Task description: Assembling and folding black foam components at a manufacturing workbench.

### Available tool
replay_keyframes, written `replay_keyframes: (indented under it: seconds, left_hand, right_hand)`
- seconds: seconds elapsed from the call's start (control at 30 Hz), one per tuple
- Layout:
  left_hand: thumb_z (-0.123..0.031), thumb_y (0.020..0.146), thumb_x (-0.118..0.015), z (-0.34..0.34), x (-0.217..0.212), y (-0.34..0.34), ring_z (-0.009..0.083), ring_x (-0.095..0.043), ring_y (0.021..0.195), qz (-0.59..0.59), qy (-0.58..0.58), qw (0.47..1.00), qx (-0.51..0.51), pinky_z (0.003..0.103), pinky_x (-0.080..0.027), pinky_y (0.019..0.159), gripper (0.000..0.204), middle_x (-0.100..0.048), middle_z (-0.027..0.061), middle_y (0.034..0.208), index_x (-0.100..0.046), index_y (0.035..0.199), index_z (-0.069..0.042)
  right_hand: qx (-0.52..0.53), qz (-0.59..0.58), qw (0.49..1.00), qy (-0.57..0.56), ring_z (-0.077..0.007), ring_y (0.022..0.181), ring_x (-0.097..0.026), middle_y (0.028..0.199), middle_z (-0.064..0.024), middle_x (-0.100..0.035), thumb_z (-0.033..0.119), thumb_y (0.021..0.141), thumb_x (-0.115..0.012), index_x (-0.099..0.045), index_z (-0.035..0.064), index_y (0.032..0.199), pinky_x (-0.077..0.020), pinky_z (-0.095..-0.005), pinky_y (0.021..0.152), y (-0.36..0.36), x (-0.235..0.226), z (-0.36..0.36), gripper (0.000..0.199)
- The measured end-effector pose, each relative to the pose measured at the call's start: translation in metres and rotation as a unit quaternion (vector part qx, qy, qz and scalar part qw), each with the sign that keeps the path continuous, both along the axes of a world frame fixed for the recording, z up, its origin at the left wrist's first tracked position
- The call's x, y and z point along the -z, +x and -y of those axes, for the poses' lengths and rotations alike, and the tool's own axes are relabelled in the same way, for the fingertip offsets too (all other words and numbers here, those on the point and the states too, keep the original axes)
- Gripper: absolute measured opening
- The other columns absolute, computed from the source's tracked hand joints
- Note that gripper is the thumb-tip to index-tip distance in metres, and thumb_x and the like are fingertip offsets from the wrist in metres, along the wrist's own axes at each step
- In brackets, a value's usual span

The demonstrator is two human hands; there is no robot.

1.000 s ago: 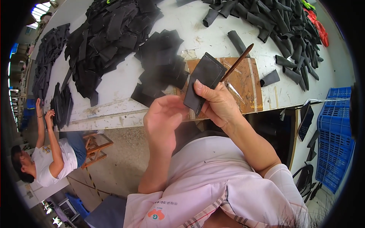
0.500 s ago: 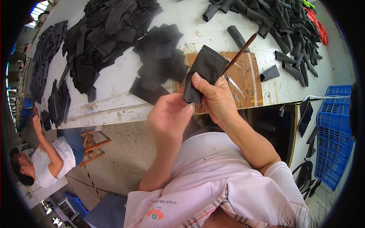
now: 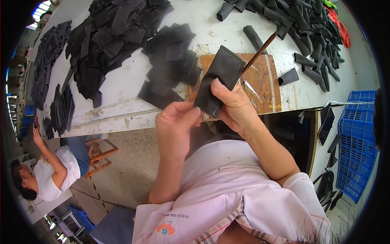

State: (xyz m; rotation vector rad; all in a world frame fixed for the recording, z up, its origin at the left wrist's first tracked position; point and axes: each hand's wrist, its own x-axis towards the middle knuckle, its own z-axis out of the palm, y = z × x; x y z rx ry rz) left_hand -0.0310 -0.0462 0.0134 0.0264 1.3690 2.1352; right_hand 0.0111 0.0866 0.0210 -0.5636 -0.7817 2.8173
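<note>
A black stitched fabric piece [image 3: 224,67], flat and roughly rectangular, is held up over the front edge of the table. My right hand [image 3: 237,106] is closed on it, thumb across its face. A thin dark brown pointed stick [image 3: 260,53] sticks out up and to the right from behind the piece; its lower end is hidden by the piece and my right hand. My left hand [image 3: 176,126] pinches the lower left corner of the piece between thumb and fingers. Below the piece lies a worn brown board [image 3: 266,89] on the white table [image 3: 203,20].
Flat black pieces [image 3: 113,44] are heaped at the left, with a smaller stack [image 3: 170,57] beside the board. Rolled black tubes [image 3: 302,28] pile up at the right. Blue crates [image 3: 357,142] stand at far right. Another person [image 3: 57,171] sits at the left.
The bottom of the piece now lies flatter, showing the stitching along its lower edge. My left hand has moved slightly left and up, now pinching the lower left corner.
</note>
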Motion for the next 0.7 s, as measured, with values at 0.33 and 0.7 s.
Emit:
replay_keyframes:
  seconds: [0.33,0.7]
  left_hand:
    - [-0.004,0.073,-0.064,0.002,-0.004,-0.004,0.013,-0.056,0.058,0.012,0.092,0.993,0.076,0.024,-0.047,0.056,0.01,-0.061,0.0094,0.071,-0.059,0.081,0.0]
    - [-0.001,0.074,-0.06,-0.004,-0.017,0.006,0.0106,-0.055,0.061,-0.052,-0.028,0.998,-0.033,0.022,-0.045,0.057,0.013,-0.06,0.0082,0.072,-0.056,0.085,0.006]
  right_hand:
    - [-0.107,-0.023,0.991,-0.079,-0.0143,0.073,-0.058,0.084,-0.0042,-0.058,0.021,0.08,-0.06,-0.053,0.0051,0.096,-0.0492,-0.0295,0.06,0.009,0.006,-0.001,0.024]
    - [-0.022,-0.007,0.99,0.136,-0.0065,0.056,-0.053,0.068,-0.0018,-0.057,0.024,0.08,-0.062,-0.056,0.0051,0.084,-0.0438,-0.0188,0.047,0.006,0.012,0.008,0.021]
